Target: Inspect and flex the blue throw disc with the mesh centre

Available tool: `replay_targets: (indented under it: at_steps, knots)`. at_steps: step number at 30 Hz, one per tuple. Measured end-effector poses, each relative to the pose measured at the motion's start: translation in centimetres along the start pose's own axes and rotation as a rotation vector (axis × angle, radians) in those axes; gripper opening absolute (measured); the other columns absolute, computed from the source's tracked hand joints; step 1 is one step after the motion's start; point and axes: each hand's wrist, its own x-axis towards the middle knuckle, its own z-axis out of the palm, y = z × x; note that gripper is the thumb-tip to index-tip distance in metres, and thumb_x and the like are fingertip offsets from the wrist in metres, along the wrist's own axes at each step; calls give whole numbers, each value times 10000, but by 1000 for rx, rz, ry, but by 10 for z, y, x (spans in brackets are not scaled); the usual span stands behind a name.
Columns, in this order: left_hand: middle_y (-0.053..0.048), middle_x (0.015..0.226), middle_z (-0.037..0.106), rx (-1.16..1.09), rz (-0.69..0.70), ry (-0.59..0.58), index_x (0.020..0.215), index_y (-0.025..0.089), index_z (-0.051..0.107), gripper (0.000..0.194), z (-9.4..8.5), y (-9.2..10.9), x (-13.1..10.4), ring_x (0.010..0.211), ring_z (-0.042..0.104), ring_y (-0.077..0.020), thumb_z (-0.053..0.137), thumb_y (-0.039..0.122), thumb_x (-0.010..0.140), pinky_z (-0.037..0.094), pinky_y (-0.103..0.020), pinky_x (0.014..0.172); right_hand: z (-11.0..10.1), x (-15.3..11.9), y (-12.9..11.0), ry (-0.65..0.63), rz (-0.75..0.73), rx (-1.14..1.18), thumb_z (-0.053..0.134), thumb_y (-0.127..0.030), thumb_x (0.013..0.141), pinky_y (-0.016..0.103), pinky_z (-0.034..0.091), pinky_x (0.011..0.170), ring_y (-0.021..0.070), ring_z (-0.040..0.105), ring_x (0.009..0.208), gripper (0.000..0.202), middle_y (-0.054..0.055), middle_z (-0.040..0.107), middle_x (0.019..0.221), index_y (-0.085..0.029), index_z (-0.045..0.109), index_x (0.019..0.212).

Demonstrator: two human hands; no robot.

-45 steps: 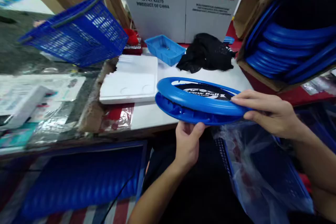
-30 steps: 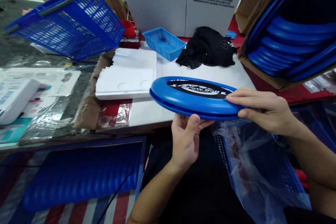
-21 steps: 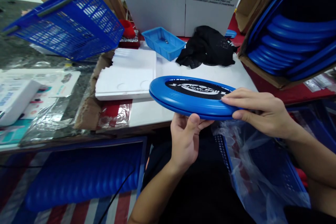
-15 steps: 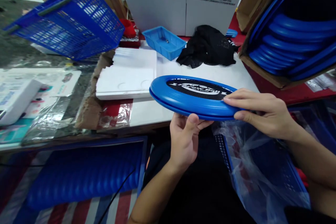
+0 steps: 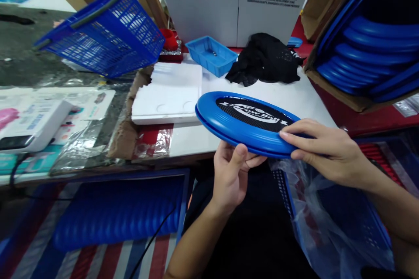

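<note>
Both of the person's arms are bare from the lower edge of the view up to the hands, with no sleeve showing on either forearm. The left hand (image 5: 231,174) wears no glove, ring or watch, and its wrist carries no band. The right hand (image 5: 324,150) is likewise ungloved, with no jewellery on the fingers (image 5: 294,125) and short, plain nails. Between the two forearms, near the bottom of the view, lies a broad area of plain black cloth (image 5: 258,235), seemingly the person's clothing over the lap; it shows no print, seam or button that can be made out.
</note>
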Motion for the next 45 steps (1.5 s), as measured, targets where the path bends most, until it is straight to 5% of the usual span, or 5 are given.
replay_targets:
  at_steps: [12,22,28,38,45]
  knots:
    - [9,792,743,14,-218,47,1049,187,688,443,-50,-4,-6,704,723,-122,957,448,812,710,-333,783,47,-23,5,39,-150,-219,712,-117,990,484,539,984,282,674,1168,456,178,715,1279,-165,655,1439]
    - [-135,1403,720,21,-294,152,1279,220,684,614,-86,-34,-33,1279,712,-341,936,518,805,623,-480,1039,115,-72,21,-18,-151,-431,677,-139,1005,562,580,969,334,669,1198,434,203,717,1340,-163,680,1438]
    - [-88,1218,782,214,-369,302,1265,186,665,569,-82,-48,-26,1073,768,-230,964,348,809,632,-313,854,135,-91,37,-37,-199,-494,675,-141,998,562,621,993,339,693,1213,442,220,723,1362,-149,697,1439]
    - [-52,1045,767,263,-367,409,1150,145,677,522,-72,-50,-15,895,751,-177,985,307,761,634,-271,727,137,-87,44,48,-197,-399,693,-138,988,534,625,965,332,680,1207,440,215,722,1362,-150,696,1429]
    - [-38,998,793,165,-197,76,1083,175,732,485,-29,-27,0,931,778,-184,1013,202,689,682,-311,871,62,-49,45,102,-93,-168,691,-112,994,508,594,1003,281,657,1223,509,158,712,1354,-245,661,1485]
